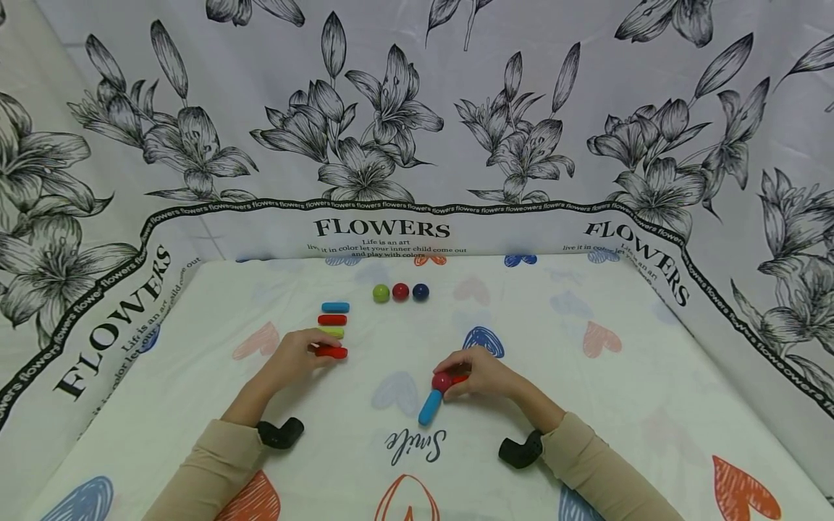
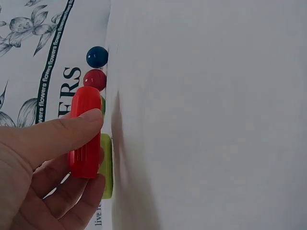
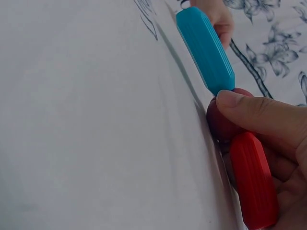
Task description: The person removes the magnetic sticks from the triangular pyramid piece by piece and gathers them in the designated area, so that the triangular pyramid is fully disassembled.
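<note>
My left hand (image 1: 301, 357) pinches a red stick (image 2: 85, 134) between thumb and fingers, close to a short column of sticks. In that column lie a blue stick (image 1: 335, 307), another red stick (image 1: 332, 319) and a yellow-green stick (image 1: 331, 332). My right hand (image 1: 481, 373) grips a dark red ball (image 1: 441, 382) with a blue stick (image 3: 206, 50) on one side of it and a red stick (image 3: 254, 182) on the other. The ball touches both sticks. How they are joined is hidden by the thumb.
Toward the back of the table stand a green ball (image 1: 381, 293), a red ball (image 1: 400, 291) and a dark blue ball (image 1: 420, 291) in a row. A white cloth (image 1: 554, 325) printed with hearts covers the table. Behind it hangs a flowered curtain (image 1: 456, 166).
</note>
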`<state>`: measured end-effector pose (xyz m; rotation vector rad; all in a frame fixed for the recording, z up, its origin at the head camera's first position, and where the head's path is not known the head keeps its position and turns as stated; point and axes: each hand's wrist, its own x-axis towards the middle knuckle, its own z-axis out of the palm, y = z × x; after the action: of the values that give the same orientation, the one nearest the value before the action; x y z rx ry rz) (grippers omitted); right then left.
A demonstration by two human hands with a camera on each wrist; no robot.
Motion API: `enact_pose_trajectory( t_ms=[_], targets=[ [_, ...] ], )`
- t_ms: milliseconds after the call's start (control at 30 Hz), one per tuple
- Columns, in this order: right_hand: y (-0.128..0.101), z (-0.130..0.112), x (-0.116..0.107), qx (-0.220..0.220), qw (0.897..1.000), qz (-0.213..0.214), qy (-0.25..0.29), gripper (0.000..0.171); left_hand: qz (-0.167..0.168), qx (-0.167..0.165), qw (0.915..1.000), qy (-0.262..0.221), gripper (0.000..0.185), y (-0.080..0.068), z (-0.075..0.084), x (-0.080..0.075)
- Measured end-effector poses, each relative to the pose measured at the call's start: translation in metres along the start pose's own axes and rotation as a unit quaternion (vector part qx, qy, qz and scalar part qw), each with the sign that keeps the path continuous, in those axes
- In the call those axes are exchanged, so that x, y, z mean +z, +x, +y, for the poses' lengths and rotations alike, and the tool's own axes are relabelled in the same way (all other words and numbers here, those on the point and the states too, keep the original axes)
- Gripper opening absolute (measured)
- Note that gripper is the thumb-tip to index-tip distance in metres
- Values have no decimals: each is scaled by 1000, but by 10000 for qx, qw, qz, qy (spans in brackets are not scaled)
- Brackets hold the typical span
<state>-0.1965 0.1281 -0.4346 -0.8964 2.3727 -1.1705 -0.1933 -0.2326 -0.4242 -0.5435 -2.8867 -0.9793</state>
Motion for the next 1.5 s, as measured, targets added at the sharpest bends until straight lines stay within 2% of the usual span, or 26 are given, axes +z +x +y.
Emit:
enact_pose_trajectory(
  t_ms=[500,867,1200,1500],
  targets=[
    [0,1,0,21,10000,13,-4,36,76,-242,9997,38,23,1,-12,-7],
    [1,2,1,-26,10000,8,96,37,-162,-621,9979,-101,22,6,-19,-6],
    [2,2,0,-54,10000,15,-25,36,-135,-671,9976,-66,24,5,-18,-6],
    [0,0,2,-58,9999,65,-99,37,50,-622,9979,-168,24,4,-17,-7]
  ],
)
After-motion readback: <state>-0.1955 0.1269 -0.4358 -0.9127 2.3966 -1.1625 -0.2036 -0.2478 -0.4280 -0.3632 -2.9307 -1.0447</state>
